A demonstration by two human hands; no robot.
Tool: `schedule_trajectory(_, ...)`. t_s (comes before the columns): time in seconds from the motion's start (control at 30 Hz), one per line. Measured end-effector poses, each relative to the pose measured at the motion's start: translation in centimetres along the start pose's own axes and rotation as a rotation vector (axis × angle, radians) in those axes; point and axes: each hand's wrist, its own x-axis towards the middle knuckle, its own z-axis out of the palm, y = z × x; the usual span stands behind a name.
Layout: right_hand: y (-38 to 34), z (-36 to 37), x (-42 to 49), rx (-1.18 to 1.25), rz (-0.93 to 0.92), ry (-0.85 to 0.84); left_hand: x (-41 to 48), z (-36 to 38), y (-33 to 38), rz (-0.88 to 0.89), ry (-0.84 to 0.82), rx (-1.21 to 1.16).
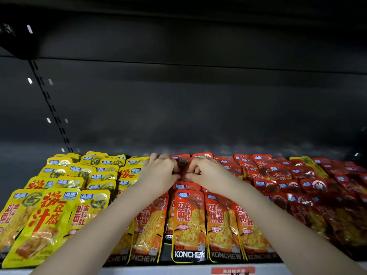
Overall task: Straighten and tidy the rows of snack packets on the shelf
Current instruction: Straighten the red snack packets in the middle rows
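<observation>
Shelf (158,270) with overlapping rows of snack packets (188,225)

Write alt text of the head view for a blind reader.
The left hand and right hand pinch one orange-red packet in a back row on the shelf; yellow packets lie to its left, dark red packets to its right.

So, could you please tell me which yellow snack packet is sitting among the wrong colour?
The lone yellow foil packet at the back right, surrounded by dark red packets; all the other yellow packets are grouped together on the left.
</observation>
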Motion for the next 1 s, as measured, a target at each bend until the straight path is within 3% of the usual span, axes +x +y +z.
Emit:
schedule_trajectory(0.37, 0.7, 0.4, -0.7, 0.046, 0.02, 0.091, -0.1, -0.1, 0.4, 0.029, 0.046, -0.06)
schedule_trajectory(0.67, 4.9, -3.2, -0.7, 0.143, 0.172, 0.273, 0.5, -1.7, 2.0, 0.056, 0.133, -0.192)
schedule_trajectory(0.8, 6.4, -3.3, -0.5, 0.101, 0.182, 0.231, 2.2, -0.7, 3.8, 0.004, 0.042, -0.321)
schedule_trajectory(1.0, 7.4, -1.9, 1.7, 0.071, 0.168, 0.118, 4.9, 2.3, 5.3, -0.117, -0.042, -0.288)
